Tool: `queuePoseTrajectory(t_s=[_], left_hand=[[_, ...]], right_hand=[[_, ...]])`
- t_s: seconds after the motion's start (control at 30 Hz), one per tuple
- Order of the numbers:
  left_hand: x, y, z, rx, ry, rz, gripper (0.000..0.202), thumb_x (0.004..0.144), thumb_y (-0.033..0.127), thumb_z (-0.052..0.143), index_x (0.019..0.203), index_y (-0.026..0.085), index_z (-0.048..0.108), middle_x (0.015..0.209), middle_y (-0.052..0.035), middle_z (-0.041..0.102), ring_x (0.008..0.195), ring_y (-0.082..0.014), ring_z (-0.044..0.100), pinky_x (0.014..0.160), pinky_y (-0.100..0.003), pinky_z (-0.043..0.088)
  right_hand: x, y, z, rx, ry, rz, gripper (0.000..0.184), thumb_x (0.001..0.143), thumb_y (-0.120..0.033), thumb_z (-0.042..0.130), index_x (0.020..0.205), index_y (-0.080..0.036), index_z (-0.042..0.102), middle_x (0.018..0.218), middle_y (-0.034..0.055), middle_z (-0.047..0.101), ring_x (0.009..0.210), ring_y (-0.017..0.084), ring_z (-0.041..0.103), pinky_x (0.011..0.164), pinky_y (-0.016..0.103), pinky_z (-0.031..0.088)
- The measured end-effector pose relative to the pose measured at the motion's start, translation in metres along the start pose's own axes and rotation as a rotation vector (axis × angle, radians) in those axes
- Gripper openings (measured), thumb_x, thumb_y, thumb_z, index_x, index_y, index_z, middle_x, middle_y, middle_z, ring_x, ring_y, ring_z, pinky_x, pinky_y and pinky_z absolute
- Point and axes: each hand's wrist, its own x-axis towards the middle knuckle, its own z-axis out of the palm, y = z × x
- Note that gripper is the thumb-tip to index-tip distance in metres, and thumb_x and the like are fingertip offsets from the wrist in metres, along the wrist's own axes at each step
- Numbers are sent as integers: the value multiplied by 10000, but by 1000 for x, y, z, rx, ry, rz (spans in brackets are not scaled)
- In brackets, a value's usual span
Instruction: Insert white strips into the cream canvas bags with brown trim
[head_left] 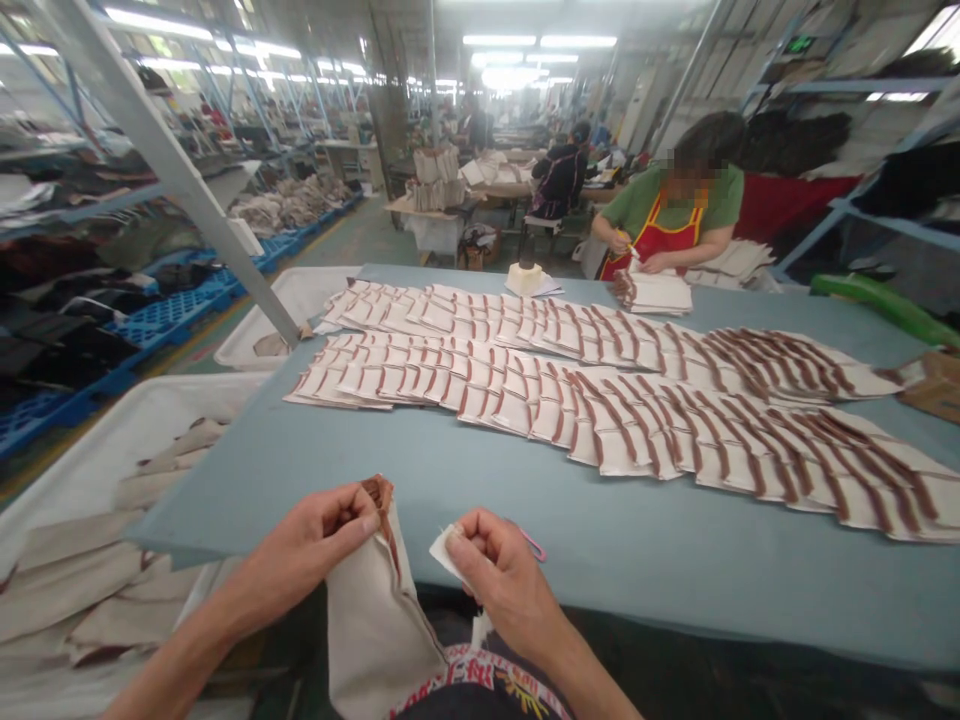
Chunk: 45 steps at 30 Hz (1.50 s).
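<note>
My left hand [315, 545] is closed on the top edge of a cream cloth bag [375, 625] with a brown trim, which hangs down toward my lap at the near table edge. My right hand [499, 570] is closed on a small piece of cream fabric [442, 548], and a pink tool [534, 545] pokes out behind its fingers. The two hands sit close together, a little apart.
Two long overlapping rows of cream pieces with brown strips [600, 390] lie across the blue-grey table [660, 550]. A person in a green shirt and red apron [667, 225] handles a stack [652, 292] at the far side. White bins [97, 480] of fabric stand left.
</note>
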Motion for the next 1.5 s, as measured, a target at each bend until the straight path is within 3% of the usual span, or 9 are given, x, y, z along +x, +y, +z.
queuePoseTrajectory(t_s=[0.1,0.2,0.37,0.53,0.8,1.0,1.17,1.37,1.5], left_hand=[[-2,12,1,-73,-11,63,576,1018,762,594,869,206,622,800,2,620,716,-177,528,658,-250,438],[-4,25,12,-153,27,155,576,1024,758,642,889,199,683,832,-10,688,731,-171,572,675,-233,459],[-7,45,39,-290,69,242,542,1011,747,700,930,215,762,868,-17,753,756,-179,656,685,-218,520],[-4,57,59,-387,55,270,488,1004,695,751,884,221,753,812,9,720,715,-159,630,645,-198,509],[9,56,77,-442,-45,247,453,1060,622,699,888,206,746,983,-26,750,839,-180,642,708,-215,505],[11,51,79,-443,-66,251,413,1068,576,695,882,214,763,1029,-36,756,842,-181,622,704,-222,493],[12,55,78,-474,-97,229,425,1040,576,733,827,209,715,855,-3,690,688,-152,526,615,-228,447],[11,58,77,-485,-105,255,377,1058,530,729,839,223,735,996,-12,753,893,-184,651,791,-224,523],[15,53,77,-488,-104,254,374,1066,539,725,853,231,742,978,10,726,878,-162,646,771,-198,509]], right_hand=[[-1,-31,-13,-85,55,-77,581,956,-768,692,845,-211,570,646,-83,456,583,102,371,548,241,315],[-10,-64,-21,-179,104,-186,467,989,-643,686,849,-207,598,679,-52,526,609,115,432,567,245,353],[-37,-92,-13,-345,119,-287,318,1014,-460,677,824,-205,683,682,-14,635,621,137,534,580,257,389],[-46,-94,-6,-469,190,-383,258,1008,-394,694,827,-216,740,643,-20,639,566,132,516,580,263,404],[-45,-80,-11,-458,358,-271,279,985,-449,675,826,-221,691,668,-4,682,588,148,569,568,269,391],[-44,-72,-11,-436,368,-173,302,980,-492,640,833,-228,650,688,1,663,612,158,553,572,272,393],[-44,-72,-9,-430,384,-166,274,961,-462,653,808,-237,632,671,-11,654,604,153,547,557,267,375],[-45,-73,-6,-441,405,-150,254,934,-454,651,808,-233,645,649,-19,637,579,145,527,555,269,371],[-42,-75,-6,-391,372,-102,281,915,-490,631,808,-231,641,671,-13,643,593,144,523,560,270,379]])
